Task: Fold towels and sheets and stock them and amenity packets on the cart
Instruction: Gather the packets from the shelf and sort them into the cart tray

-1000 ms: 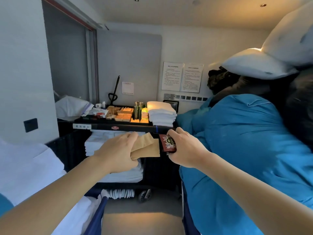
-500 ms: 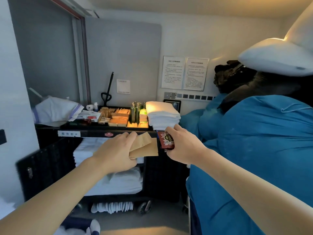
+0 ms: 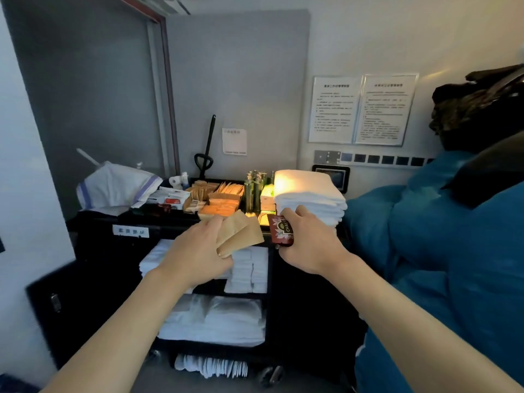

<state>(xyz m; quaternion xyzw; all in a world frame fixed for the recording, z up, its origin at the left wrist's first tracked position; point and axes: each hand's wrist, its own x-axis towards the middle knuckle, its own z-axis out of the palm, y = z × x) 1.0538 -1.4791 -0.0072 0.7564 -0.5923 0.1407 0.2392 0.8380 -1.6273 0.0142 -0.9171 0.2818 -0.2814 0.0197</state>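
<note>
- My left hand (image 3: 198, 248) pinches two tan packets (image 3: 241, 232), fanned, at frame centre, just in front of the cart (image 3: 96, 245).
- My right hand (image 3: 307, 242) curls round one dark red packet (image 3: 281, 231), just right of the tan ones.
- One stack of folded white towels (image 3: 309, 194) sits on the cart's top at its right end, behind my right hand.
- The tray (image 3: 224, 197) left of the stack holds more tan packets and several green bottles (image 3: 253, 188); the count blurs, perhaps four.
- Two shelves below hold white linen (image 3: 221, 319).
- Two notices (image 3: 363, 109) hang upper right; a blue bag (image 3: 442, 251) fills the right.
</note>
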